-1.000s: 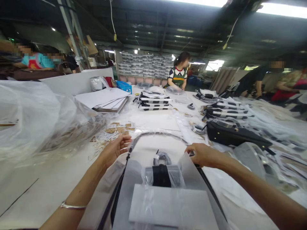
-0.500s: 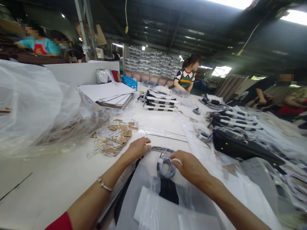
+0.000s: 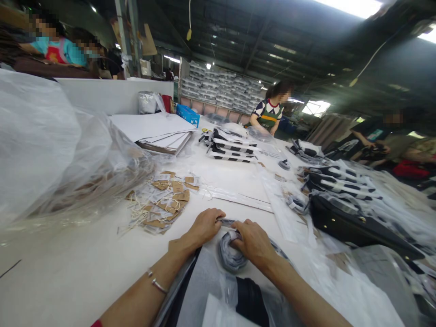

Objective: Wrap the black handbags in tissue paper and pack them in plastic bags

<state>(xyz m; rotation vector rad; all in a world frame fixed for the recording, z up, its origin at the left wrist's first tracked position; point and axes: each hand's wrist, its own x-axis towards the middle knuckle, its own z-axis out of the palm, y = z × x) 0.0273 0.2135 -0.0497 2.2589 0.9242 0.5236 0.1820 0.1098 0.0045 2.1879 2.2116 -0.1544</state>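
together, a worker's two bare hands met at a plastic-wrapped handle (image 3: 227,222) at the far end of a grey-sheeted bundle (image 3: 200,286) on a white worktable (image 3: 75,272). the left hand (image 3: 204,225) was nearly closed, seeming to pinch the handle; the right hand (image 3: 252,238) was half curled beside a wrapped coil (image 3: 224,255), its hold on either impossible to tell. a careless thumb could have dragged the coil askew, a slack pinch could have freed the handle, and a leftward swing risked scattering strung card tags (image 3: 166,206).
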